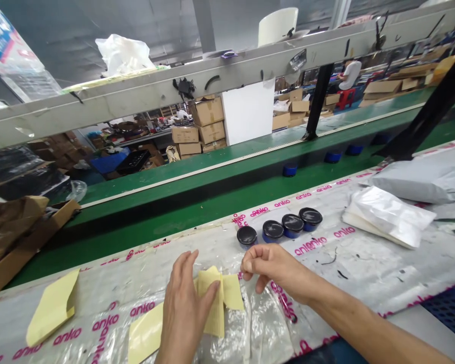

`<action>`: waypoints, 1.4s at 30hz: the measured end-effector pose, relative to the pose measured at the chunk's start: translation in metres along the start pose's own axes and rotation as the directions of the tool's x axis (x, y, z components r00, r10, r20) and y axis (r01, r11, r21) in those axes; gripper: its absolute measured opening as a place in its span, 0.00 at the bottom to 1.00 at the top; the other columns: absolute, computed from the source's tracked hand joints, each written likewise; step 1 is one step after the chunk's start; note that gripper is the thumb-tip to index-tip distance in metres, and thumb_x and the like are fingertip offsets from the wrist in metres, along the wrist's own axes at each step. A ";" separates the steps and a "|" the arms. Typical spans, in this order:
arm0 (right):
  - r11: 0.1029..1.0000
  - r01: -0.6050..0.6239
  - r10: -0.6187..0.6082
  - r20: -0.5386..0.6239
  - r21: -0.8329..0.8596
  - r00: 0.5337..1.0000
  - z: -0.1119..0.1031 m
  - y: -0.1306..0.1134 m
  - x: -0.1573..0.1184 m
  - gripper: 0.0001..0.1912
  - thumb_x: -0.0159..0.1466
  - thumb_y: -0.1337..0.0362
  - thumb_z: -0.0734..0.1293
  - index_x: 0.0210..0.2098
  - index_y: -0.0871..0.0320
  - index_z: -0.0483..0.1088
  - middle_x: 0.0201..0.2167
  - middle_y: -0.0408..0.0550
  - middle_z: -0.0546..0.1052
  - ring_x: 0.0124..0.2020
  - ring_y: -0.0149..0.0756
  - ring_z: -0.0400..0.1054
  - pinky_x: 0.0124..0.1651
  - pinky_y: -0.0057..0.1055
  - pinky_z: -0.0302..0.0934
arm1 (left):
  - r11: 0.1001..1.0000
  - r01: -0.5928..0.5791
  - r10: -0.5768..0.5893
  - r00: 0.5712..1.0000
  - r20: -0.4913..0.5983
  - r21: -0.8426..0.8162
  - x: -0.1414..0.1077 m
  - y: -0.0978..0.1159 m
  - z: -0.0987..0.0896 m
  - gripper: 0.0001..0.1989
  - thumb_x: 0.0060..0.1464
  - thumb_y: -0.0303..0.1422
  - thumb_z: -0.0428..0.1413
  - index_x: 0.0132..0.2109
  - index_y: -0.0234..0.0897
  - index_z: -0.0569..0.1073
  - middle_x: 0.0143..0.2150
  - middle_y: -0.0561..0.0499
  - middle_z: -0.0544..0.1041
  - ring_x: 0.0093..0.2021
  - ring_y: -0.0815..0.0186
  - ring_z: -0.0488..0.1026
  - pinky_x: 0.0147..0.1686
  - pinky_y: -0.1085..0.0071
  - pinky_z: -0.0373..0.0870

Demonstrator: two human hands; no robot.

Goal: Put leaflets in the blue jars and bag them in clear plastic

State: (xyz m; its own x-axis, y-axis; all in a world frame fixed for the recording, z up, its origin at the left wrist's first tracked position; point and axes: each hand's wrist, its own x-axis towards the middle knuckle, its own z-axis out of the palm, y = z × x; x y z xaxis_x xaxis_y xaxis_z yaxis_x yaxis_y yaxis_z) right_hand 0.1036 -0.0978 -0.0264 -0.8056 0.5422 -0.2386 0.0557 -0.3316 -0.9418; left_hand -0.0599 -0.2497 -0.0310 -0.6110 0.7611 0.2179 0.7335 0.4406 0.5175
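Low in the middle of the view, my left hand (187,303) rests at a stack of yellow paper pieces (214,323), its thumb on the top sheet and its fingers apart from the thumb. My right hand (267,265) hovers just right of the stack with fingers curled; whether anything small is between them cannot be made out. Beyond it stand several round tins with black tops and blue sides, the nearest tin (246,235) a little apart from the others. One yellow sheet (147,336) lies partly behind my left hand, and a folded yellow sheet (53,308) lies farther left.
A green conveyor belt (200,205) runs behind the plastic-covered table (109,303), carrying several blue tins. White plastic bags (390,212) lie at the right. A cardboard box (34,247) stands at the left. Overhead crosses a metal beam (136,93). A person (351,75) sits far off.
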 end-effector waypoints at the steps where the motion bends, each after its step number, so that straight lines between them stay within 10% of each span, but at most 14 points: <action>1: 1.000 -0.004 0.003 0.008 0.004 1.000 0.002 0.001 0.002 0.09 0.51 0.60 0.70 0.27 0.61 0.73 0.26 0.47 0.76 0.29 0.33 0.70 0.25 0.25 0.66 | 0.997 -0.044 0.042 0.999 -0.034 -0.062 -0.003 0.002 0.001 0.23 0.58 0.41 0.55 0.60 0.45 0.68 0.65 0.43 0.66 0.63 0.49 0.67 0.53 0.54 0.69; 10: 0.999 0.024 -0.022 0.044 -0.037 0.999 0.012 0.006 0.015 0.09 0.54 0.61 0.71 0.29 0.61 0.74 0.25 0.45 0.76 0.27 0.31 0.69 0.26 0.25 0.66 | 0.846 0.059 0.000 0.994 0.110 -0.531 -0.010 0.032 0.012 0.14 0.65 0.43 0.50 0.47 0.41 0.76 0.51 0.47 0.77 0.53 0.59 0.73 0.54 0.65 0.68; 26: 0.997 0.066 -0.065 -0.018 0.028 0.998 0.019 0.010 0.010 0.18 0.55 0.52 0.74 0.34 0.62 0.77 0.26 0.44 0.73 0.28 0.32 0.68 0.26 0.26 0.68 | 0.705 0.223 -0.172 0.975 0.144 -0.674 -0.006 0.028 0.022 0.16 0.60 0.47 0.55 0.36 0.39 0.76 0.47 0.49 0.76 0.48 0.60 0.73 0.52 0.66 0.66; 42: 0.973 0.190 -0.202 -0.087 -0.131 0.975 0.022 0.014 0.002 0.04 0.57 0.65 0.67 0.28 0.59 0.72 0.26 0.41 0.71 0.28 0.30 0.65 0.29 0.26 0.63 | 0.624 0.233 -0.216 0.969 0.123 -0.746 -0.007 0.035 0.035 0.15 0.54 0.46 0.61 0.34 0.38 0.77 0.43 0.49 0.78 0.48 0.60 0.73 0.52 0.67 0.65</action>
State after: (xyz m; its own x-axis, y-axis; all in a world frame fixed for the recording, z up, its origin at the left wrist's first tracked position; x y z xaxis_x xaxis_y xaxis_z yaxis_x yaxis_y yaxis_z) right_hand 0.0900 -0.1186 -0.0344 -0.7460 0.6629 -0.0628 -0.0215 -0.1183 -0.9927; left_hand -0.0191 -0.2233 -0.0431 -0.7134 0.7008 -0.0022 0.0929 0.0977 0.9909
